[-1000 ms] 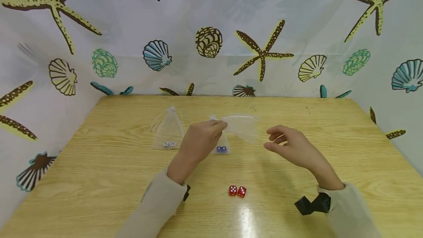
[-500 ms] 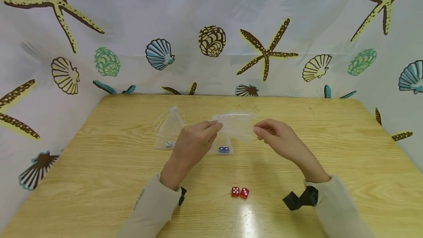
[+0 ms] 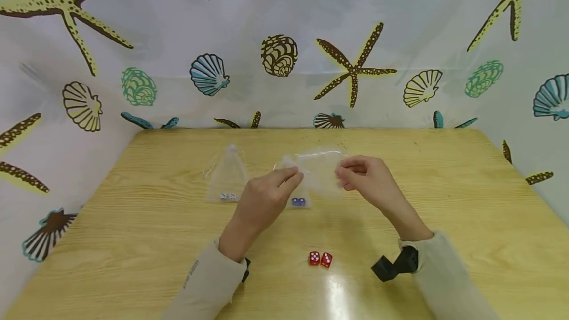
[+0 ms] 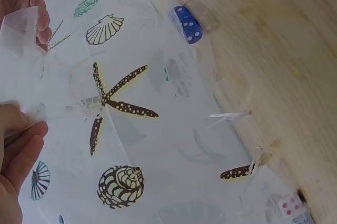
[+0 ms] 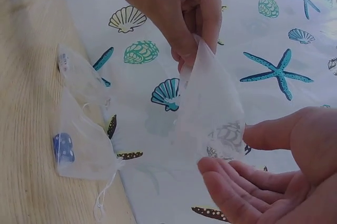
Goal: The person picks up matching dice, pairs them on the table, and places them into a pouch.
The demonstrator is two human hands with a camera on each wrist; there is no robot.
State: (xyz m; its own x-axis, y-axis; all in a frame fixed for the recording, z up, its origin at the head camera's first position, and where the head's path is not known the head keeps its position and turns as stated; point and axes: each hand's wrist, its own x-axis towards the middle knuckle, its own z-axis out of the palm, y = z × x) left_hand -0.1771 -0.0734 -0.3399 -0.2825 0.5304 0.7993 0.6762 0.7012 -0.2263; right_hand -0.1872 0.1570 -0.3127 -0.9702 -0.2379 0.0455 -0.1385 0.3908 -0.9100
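My left hand (image 3: pixel 268 196) pinches one side of a sheer white organza bag (image 3: pixel 317 172), held above the table. At the bag's right side is my right hand (image 3: pixel 366 181), its thumb and fingers apart around the edge; in the right wrist view the thumb seems to touch the fabric. The held bag looks flat, with no dice visible in it. Behind my left hand lies a second organza bag (image 5: pixel 87 153) with blue dice (image 3: pixel 298 202) in its bottom. Two red dice (image 3: pixel 320 259) lie loose on the table nearer to me.
A third organza bag (image 3: pixel 226 177) with white dice (image 3: pixel 228 196) and loose drawstrings lies farther left. The wooden table (image 3: pixel 133 241) ends at a white cloth backdrop (image 3: pixel 249 19) printed with shells and starfish.
My right hand has moved left to the held bag's right edge. My left hand keeps its pinch in nearly the same place. The dice and lying bags have not moved.
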